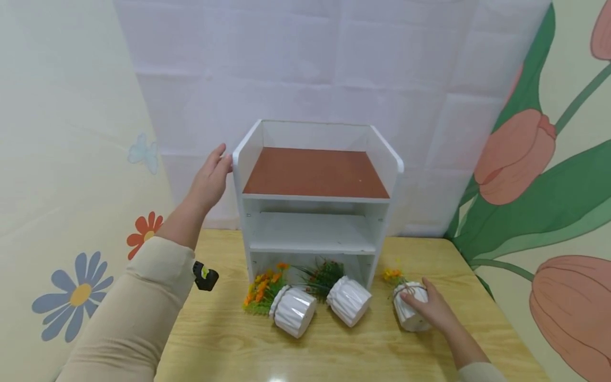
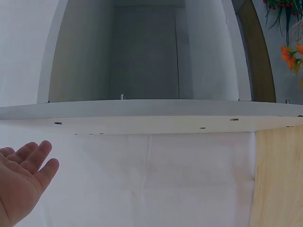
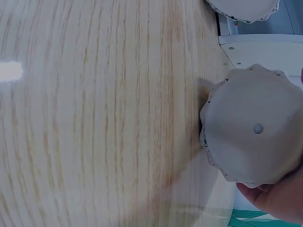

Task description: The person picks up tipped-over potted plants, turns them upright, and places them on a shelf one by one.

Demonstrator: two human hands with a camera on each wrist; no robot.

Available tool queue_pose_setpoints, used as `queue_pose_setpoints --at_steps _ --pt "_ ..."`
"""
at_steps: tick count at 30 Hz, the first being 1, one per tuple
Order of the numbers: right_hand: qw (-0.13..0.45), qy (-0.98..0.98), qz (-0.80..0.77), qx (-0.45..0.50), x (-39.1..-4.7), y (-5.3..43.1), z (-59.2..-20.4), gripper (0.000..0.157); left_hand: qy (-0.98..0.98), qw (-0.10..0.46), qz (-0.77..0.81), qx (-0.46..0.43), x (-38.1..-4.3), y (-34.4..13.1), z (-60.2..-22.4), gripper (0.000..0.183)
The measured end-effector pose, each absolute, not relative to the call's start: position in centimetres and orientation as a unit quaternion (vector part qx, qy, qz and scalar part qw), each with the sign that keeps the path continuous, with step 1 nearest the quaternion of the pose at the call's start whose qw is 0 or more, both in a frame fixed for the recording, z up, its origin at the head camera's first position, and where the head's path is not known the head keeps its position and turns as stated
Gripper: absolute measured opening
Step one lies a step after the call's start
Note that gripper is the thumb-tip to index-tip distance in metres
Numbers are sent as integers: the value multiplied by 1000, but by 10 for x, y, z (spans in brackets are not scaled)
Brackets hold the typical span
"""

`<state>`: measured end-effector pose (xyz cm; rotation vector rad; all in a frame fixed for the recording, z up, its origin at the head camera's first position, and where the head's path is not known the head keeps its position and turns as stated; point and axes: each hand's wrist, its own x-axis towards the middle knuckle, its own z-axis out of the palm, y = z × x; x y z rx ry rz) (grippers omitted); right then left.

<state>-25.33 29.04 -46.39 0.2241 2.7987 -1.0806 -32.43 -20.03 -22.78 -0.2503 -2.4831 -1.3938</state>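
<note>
A small white shelf unit (image 1: 310,248) with a brown top board (image 1: 315,172) stands on the table. My left hand (image 1: 210,179) is raised at the upper outer edge of its left side, fingers extended and right at the panel; the left wrist view shows this hand (image 2: 26,179) just outside that panel. My right hand (image 1: 431,307) grips a white ribbed flowerpot (image 1: 411,318) with small yellow-orange flowers (image 1: 393,274). That pot is tipped, its flowers pointing away from me. In the right wrist view the pot's round base (image 3: 251,127) with a small central hole faces the camera.
Two similar white pots lie on their sides before the shelf: one (image 1: 293,313) with orange flowers (image 1: 262,289), one (image 1: 350,301) with red-flecked greenery (image 1: 324,276). The wooden table (image 1: 229,345) meets a white cloth backdrop (image 1: 305,63) behind. Painted walls flank it.
</note>
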Motion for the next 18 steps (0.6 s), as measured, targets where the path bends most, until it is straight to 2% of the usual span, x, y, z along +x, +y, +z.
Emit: queue_pose_setpoints --at_steps 18 --pt "88 924 -362 83 -252 288 -462 106 -858 110 -495 -77 -337 -184 -217 67"
